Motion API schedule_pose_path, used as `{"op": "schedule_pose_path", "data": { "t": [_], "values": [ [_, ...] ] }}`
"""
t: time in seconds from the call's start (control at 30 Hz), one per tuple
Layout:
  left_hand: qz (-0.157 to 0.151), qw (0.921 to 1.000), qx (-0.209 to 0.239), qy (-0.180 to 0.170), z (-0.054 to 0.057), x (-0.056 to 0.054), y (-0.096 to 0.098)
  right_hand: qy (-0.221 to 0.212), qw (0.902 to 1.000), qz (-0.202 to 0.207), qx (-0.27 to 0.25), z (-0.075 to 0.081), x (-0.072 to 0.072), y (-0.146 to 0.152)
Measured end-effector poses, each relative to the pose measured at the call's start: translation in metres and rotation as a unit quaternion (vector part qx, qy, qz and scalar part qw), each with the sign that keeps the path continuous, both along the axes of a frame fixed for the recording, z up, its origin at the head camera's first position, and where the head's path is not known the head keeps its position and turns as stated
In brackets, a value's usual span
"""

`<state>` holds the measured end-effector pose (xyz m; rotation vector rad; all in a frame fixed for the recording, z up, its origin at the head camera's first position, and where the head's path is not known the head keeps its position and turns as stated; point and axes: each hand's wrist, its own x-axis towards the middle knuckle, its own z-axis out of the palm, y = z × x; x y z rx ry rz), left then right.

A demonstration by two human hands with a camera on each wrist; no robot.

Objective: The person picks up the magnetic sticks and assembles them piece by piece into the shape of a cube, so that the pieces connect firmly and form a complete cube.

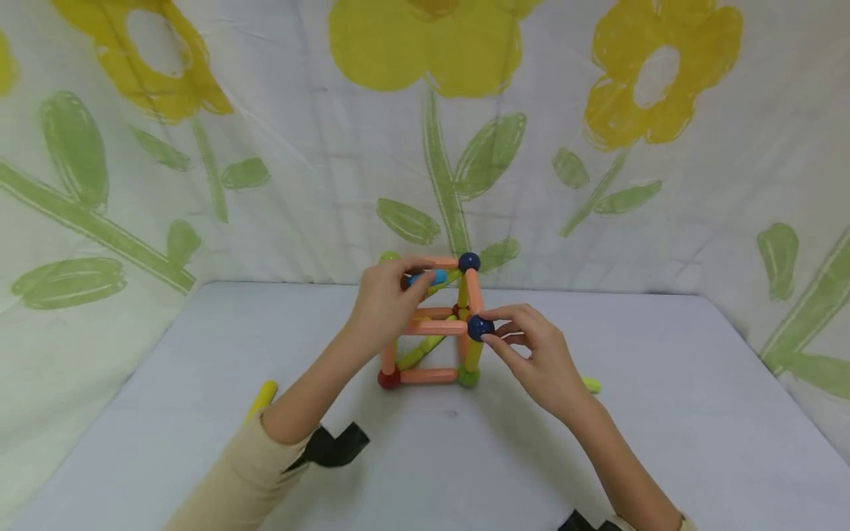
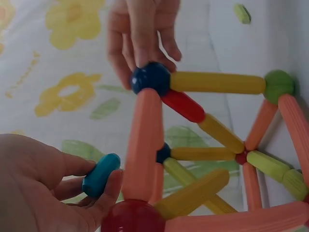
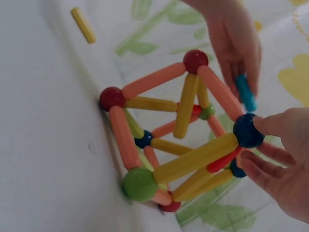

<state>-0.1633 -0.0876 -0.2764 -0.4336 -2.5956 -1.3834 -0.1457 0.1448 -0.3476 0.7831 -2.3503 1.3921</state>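
A cube-shaped frame of magnetic sticks (image 1: 434, 327) and balls stands on the table, with salmon edges along its top and bottom. My left hand (image 1: 385, 299) pinches a short blue stick (image 2: 101, 174) between thumb and fingers, beside the frame's upper part. With thumb and fingertips, my right hand (image 1: 534, 354) holds the dark blue ball (image 3: 248, 130) at the near right top corner. Below that ball, a yellow upright stick (image 3: 198, 157) runs to a green ball (image 1: 468, 377). From a red ball (image 3: 195, 62) at the top, another yellow stick (image 3: 186, 106) juts out with one end free.
One loose yellow stick (image 1: 264, 397) lies on the white table (image 1: 219, 339) left of the frame, partly behind my left forearm. A yellow-green stick (image 1: 591, 385) lies to the right, near my right wrist. Behind the table hangs a flower-patterned cloth (image 1: 292, 184).
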Motion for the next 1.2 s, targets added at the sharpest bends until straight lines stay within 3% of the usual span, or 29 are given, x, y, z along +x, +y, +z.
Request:
{"op": "schedule_pose_path", "data": {
  "t": [0.07, 0.17, 0.37, 0.5, 0.67, 0.77, 0.93, 1.07, 1.2],
  "values": [
    [0.009, 0.9994, -0.021, -0.026, -0.003, -0.020, 0.006, -0.002, 1.0000, 0.000, -0.002, -0.001, 0.000, 0.001],
    [0.014, 0.9969, -0.042, -0.065, -0.006, -0.041, 0.014, -0.004, 1.0000, 0.001, -0.002, -0.001, 0.000, 0.002],
    [0.035, 0.9937, -0.029, -0.102, -0.004, -0.059, 0.031, 0.009, 0.9999, 0.002, -0.006, -0.001, 0.000, -0.001],
    [0.037, 0.9930, -0.018, -0.111, -0.002, -0.060, 0.035, 0.016, 0.9998, 0.005, -0.009, -0.001, -0.001, -0.001],
    [0.020, 0.9921, -0.064, -0.106, 0.001, -0.057, 0.022, 0.006, 1.0000, 0.002, -0.004, -0.001, -0.001, 0.000],
    [0.003, 0.9872, -0.102, -0.123, 0.005, -0.057, 0.011, 0.002, 1.0000, 0.001, 0.000, -0.001, -0.002, 0.001],
    [-0.038, 0.9725, -0.180, -0.143, 0.008, -0.057, -0.001, 0.005, 1.0000, -0.002, 0.002, -0.001, -0.002, 0.001],
    [-0.062, 0.9607, -0.253, -0.097, 0.005, -0.054, -0.001, 0.009, 1.0000, 0.001, -0.002, 0.000, 0.000, 0.000],
    [-0.041, 0.9391, -0.339, -0.040, 0.002, -0.049, -0.001, 0.015, 0.9999, 0.003, -0.003, 0.001, 0.000, -0.001]
  ]
}}
